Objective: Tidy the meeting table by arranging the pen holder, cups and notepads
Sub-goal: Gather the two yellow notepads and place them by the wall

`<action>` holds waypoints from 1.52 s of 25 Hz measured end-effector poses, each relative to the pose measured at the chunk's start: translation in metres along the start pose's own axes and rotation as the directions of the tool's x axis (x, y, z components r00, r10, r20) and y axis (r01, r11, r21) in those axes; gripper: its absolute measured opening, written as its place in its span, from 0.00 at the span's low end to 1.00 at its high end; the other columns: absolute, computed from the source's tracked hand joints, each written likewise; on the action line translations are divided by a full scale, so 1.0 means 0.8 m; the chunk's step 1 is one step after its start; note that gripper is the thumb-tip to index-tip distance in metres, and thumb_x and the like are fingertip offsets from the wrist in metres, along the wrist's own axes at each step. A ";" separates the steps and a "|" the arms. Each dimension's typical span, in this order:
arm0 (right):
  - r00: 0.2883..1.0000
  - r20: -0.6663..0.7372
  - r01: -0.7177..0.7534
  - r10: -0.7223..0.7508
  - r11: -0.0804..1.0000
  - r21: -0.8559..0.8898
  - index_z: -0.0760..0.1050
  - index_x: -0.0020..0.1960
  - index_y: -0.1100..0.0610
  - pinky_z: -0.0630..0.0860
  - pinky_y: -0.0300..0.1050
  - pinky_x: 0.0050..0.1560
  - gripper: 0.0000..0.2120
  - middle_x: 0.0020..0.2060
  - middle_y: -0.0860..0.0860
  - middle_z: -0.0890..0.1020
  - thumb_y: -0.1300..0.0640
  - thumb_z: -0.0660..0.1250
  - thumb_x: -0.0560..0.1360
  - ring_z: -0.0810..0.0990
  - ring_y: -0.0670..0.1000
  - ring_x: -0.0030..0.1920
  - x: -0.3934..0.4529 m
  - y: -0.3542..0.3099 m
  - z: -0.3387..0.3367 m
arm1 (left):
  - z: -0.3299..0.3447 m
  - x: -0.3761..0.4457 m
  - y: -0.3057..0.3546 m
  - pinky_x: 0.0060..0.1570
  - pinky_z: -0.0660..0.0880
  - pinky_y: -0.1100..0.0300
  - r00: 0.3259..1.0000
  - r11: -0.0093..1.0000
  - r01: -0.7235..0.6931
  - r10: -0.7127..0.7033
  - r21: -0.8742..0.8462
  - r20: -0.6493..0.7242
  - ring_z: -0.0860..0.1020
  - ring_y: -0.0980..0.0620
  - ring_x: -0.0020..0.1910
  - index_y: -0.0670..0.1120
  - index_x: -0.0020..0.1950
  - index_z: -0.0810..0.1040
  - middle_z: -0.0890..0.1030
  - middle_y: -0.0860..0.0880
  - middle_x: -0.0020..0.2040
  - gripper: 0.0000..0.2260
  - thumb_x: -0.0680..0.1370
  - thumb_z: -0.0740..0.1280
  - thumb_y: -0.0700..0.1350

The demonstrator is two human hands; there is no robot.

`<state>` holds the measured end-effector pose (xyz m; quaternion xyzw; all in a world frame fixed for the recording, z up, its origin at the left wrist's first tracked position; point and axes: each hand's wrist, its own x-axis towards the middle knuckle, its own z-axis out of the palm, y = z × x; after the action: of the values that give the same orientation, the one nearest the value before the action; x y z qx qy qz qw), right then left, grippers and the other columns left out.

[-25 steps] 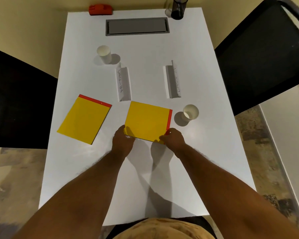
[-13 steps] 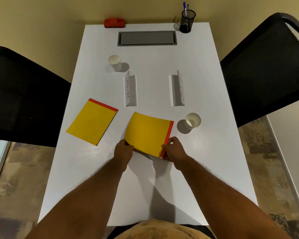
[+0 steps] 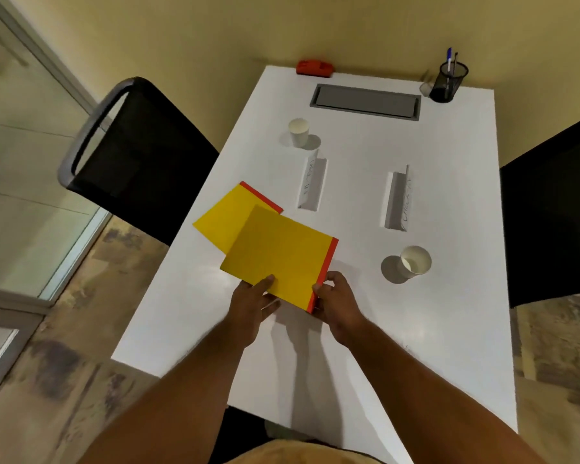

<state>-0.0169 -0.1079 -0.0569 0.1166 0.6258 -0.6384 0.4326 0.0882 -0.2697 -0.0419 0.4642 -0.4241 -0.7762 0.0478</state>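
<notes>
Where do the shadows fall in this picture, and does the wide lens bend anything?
Head view: the near cup throws its shadow to its left, the far cup to its right; both forearms shadow the white table. Its edges splay toward the camera, and the floor at the left is smeared.

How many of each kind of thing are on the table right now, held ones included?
Notepads: 2, held one and flat one
Cups: 2
Name cards: 2
Pen holder: 1
Red object: 1
Total: 8
</notes>
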 end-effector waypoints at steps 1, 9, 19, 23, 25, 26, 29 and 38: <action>1.000 0.013 -0.006 0.006 1.000 -0.011 0.72 0.62 0.53 0.84 0.62 0.58 0.08 0.58 0.60 0.81 0.63 0.63 0.84 0.84 0.63 0.56 -0.006 -0.001 0.013 | -0.010 -0.005 0.003 0.59 0.80 0.42 1.000 0.999 -0.029 0.029 -0.018 0.001 0.82 0.37 0.61 0.51 0.75 0.71 0.82 0.43 0.66 0.24 0.80 0.71 0.42; 0.999 0.013 0.037 -0.036 0.997 -0.069 0.74 0.64 0.59 0.85 0.55 0.48 0.11 0.59 0.61 0.82 0.64 0.67 0.82 0.85 0.61 0.55 -0.033 0.018 0.151 | -0.150 -0.018 0.053 0.54 0.83 0.42 0.991 0.988 -0.124 0.118 0.096 0.061 0.85 0.36 0.56 0.49 0.67 0.76 0.84 0.40 0.61 0.18 0.80 0.71 0.37; 0.966 -0.213 0.104 -0.148 0.973 -0.205 0.84 0.54 0.59 0.80 0.46 0.45 0.06 0.47 0.57 0.87 0.61 0.70 0.80 0.85 0.52 0.42 -0.031 0.041 0.285 | -0.338 -0.012 0.135 0.48 0.82 0.47 0.973 0.948 -0.230 0.215 0.220 0.088 0.84 0.40 0.54 0.48 0.65 0.77 0.84 0.44 0.60 0.10 0.84 0.65 0.43; 0.941 -0.264 0.125 -0.210 0.944 -0.306 0.84 0.49 0.56 0.80 0.46 0.44 0.05 0.44 0.55 0.87 0.62 0.69 0.80 0.84 0.52 0.42 0.004 0.023 0.304 | -0.333 0.018 0.150 0.46 0.82 0.47 0.975 0.952 -0.223 0.214 0.209 0.067 0.83 0.38 0.55 0.48 0.59 0.78 0.83 0.42 0.59 0.06 0.85 0.64 0.45; 0.925 -0.310 0.099 -0.218 0.929 -0.358 0.83 0.48 0.55 0.80 0.48 0.43 0.05 0.45 0.56 0.87 0.63 0.70 0.79 0.84 0.52 0.42 0.033 0.023 0.304 | -0.328 0.027 0.157 0.45 0.83 0.47 0.971 0.943 -0.238 0.223 0.232 0.088 0.82 0.36 0.56 0.45 0.62 0.78 0.82 0.40 0.60 0.08 0.85 0.64 0.45; 0.917 -0.338 0.074 -0.213 0.921 -0.382 0.83 0.50 0.55 0.81 0.50 0.45 0.04 0.48 0.57 0.87 0.62 0.71 0.78 0.85 0.53 0.44 0.049 0.022 0.307 | -0.327 0.029 0.165 0.44 0.84 0.49 0.963 0.932 -0.266 0.249 0.245 0.098 0.82 0.37 0.57 0.45 0.64 0.77 0.82 0.41 0.60 0.09 0.85 0.64 0.45; 0.883 -0.426 -0.058 -0.198 0.854 -0.517 0.80 0.65 0.57 0.81 0.53 0.60 0.17 0.63 0.57 0.83 0.59 0.74 0.77 0.84 0.59 0.60 0.103 0.017 0.315 | -0.328 0.032 0.198 0.41 0.84 0.56 0.954 0.912 -0.301 0.291 0.280 0.077 0.84 0.46 0.55 0.47 0.67 0.77 0.84 0.49 0.59 0.11 0.85 0.63 0.45; 0.687 -0.726 -0.377 0.032 0.870 -0.318 0.66 0.71 0.61 0.73 0.56 0.67 0.42 0.68 0.59 0.72 0.35 0.76 0.71 0.73 0.59 0.67 0.191 -0.027 0.393 | -0.326 0.069 0.259 0.38 0.84 0.60 0.942 0.884 -0.326 0.333 0.335 0.039 0.85 0.62 0.47 0.51 0.67 0.76 0.83 0.59 0.57 0.11 0.85 0.63 0.43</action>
<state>-0.0001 -0.4568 -0.0875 0.3189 0.8526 -0.3314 0.2479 0.1895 -0.5878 0.0116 0.3941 -0.6224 -0.6683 0.1031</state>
